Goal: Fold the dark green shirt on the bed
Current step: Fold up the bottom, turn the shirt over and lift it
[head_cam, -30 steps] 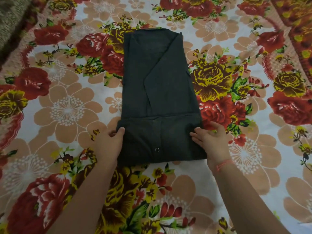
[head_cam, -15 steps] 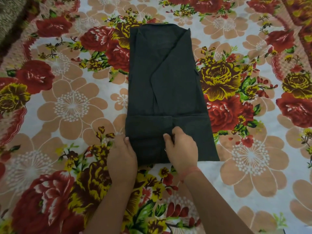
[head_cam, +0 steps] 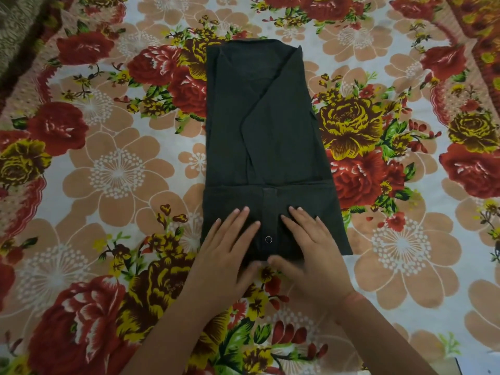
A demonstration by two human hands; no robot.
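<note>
The dark green shirt lies on the bed as a long narrow rectangle, sides folded in, with its near end turned up into a band showing a small round snap. My left hand rests flat on the left part of that band, fingers spread. My right hand lies flat on the right part, fingers apart. The thumbs nearly meet at the shirt's near edge. Neither hand grips the cloth; both press on top of it.
The bed is covered by a floral sheet with red, yellow and peach flowers, spreading on all sides of the shirt. A brown patterned cloth lies at the far left corner.
Both hands have moved from the outer edges of the folded band to its middle and now lie flat on it. The view has shifted a little.
</note>
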